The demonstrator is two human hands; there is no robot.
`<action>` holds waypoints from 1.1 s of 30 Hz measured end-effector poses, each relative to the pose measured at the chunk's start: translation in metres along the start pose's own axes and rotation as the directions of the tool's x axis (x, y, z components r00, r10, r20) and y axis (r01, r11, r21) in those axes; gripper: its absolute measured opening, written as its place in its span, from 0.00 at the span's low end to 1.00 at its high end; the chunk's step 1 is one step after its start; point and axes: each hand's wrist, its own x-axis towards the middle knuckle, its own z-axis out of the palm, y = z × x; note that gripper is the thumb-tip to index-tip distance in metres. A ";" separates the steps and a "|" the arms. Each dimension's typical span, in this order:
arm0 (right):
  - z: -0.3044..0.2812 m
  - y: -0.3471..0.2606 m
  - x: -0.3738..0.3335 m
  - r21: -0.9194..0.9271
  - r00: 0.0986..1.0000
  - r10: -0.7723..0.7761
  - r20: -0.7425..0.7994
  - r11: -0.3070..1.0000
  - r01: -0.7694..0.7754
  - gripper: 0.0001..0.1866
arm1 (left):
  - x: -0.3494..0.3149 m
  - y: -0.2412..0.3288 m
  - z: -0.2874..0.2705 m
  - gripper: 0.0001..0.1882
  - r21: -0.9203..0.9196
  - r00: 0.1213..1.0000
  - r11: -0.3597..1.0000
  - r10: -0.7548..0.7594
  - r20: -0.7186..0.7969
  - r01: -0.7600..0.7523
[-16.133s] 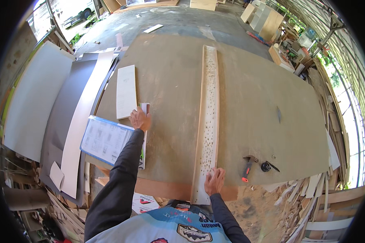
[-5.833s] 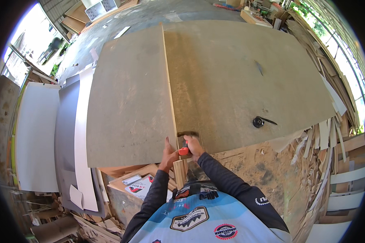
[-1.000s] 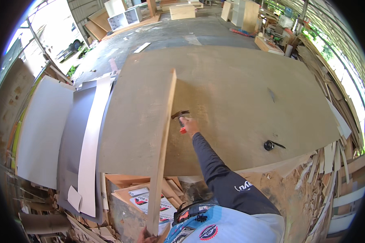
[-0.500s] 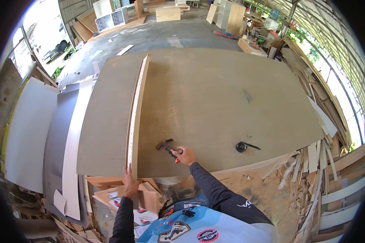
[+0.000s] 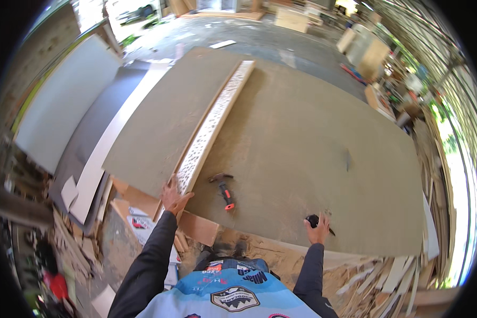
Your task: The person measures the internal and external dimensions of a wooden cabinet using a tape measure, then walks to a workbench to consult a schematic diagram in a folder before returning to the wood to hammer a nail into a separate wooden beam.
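A long, narrow wooden board (image 5: 213,124) with a white, dark-speckled face lies across the large brown panel (image 5: 297,132). My left hand (image 5: 174,197) grips the board near its close end, fingers over the face and thumb toward its right edge. To the right, a claw hammer (image 5: 225,192) with a black and red handle rests on the panel, touched by neither hand. Near the panel's front edge, my right hand (image 5: 318,231) closes around a small black tape measure (image 5: 312,219), partly hidden by the fingers. A thin dark pen-like stick (image 5: 332,231) shows beside that hand.
Cardboard-brown offcuts (image 5: 199,228) jut out below the panel's near edge. White and grey sheets (image 5: 119,122) lean at the left. Scrap wood strips (image 5: 392,275) pile up at the right, and cabinet parts (image 5: 368,53) stand on the far floor.
My right hand has let go of the hammer, leaving it on the panel, and has moved right onto the tape measure. My left hand stays on the board, whose speckled face now shows wider.
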 end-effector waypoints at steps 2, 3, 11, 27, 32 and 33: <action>-0.001 0.004 0.005 0.139 0.979 0.025 0.200 0.989 -0.053 0.34 | -0.002 -0.006 -0.002 0.60 -0.008 1.000 1.000 0.016 0.017 -0.016; 0.003 0.000 0.005 0.115 0.986 0.014 0.164 0.993 -0.033 0.33 | -0.014 -0.004 0.002 0.55 0.088 0.994 0.995 0.056 -0.099 -0.047; 0.008 -0.081 -0.021 0.133 0.984 -0.164 0.066 0.979 0.154 0.33 | -0.030 -0.003 0.021 0.60 0.135 0.980 0.991 0.029 -0.199 -0.002; 0.047 -0.257 -0.047 0.539 0.810 -0.579 0.095 0.714 0.447 0.32 | -0.053 -0.031 0.031 0.60 -0.150 0.896 0.989 -0.053 -0.441 -0.015; 0.068 -0.346 -0.068 0.553 0.741 -0.659 -0.128 0.573 0.605 0.30 | -0.185 -0.114 0.050 0.45 -0.309 0.820 0.946 -0.253 -0.513 0.099; 0.074 -0.370 -0.075 0.534 0.716 -0.681 -0.153 0.553 0.640 0.31 | -0.219 -0.153 0.069 0.43 -0.306 0.815 0.941 -0.291 -0.502 0.147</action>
